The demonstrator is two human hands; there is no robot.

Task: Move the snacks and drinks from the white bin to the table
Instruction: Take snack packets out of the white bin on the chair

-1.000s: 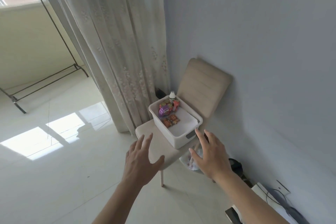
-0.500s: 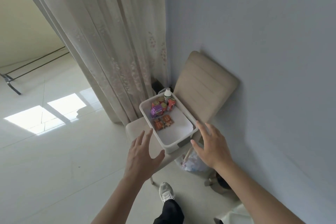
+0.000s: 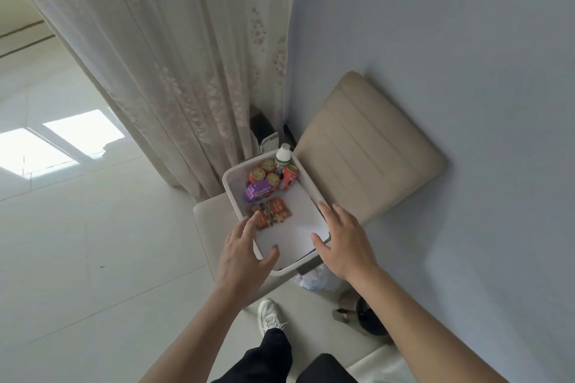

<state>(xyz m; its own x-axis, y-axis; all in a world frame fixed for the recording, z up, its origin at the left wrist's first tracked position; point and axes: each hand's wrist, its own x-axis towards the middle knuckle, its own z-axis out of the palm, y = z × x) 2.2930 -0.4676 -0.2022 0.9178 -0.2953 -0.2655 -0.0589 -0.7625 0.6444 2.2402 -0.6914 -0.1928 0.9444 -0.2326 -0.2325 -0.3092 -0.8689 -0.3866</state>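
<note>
Both hands spread over the near end of the white bin (image 3: 231, 196), holding nothing.

The left hand (image 3: 245, 258) has its fingers (image 3: 250, 224) straight and splayed across the bin's left rim, tips beside the orange snack packets (image 3: 273, 214). The right hand (image 3: 345, 246) spreads along the right rim, thumb over the near corner. Whether either hand touches the plastic cannot be told. Beyond the fingertips, at the far end, are a purple packet (image 3: 258, 192), cans (image 3: 264, 172) and a white-capped bottle (image 3: 283, 155). The bin sits on a beige chair (image 3: 367, 149).

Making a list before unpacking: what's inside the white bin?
Four cans, a bottle, a purple pack and orange snack packets. The left hand hides part of the packets.
</note>
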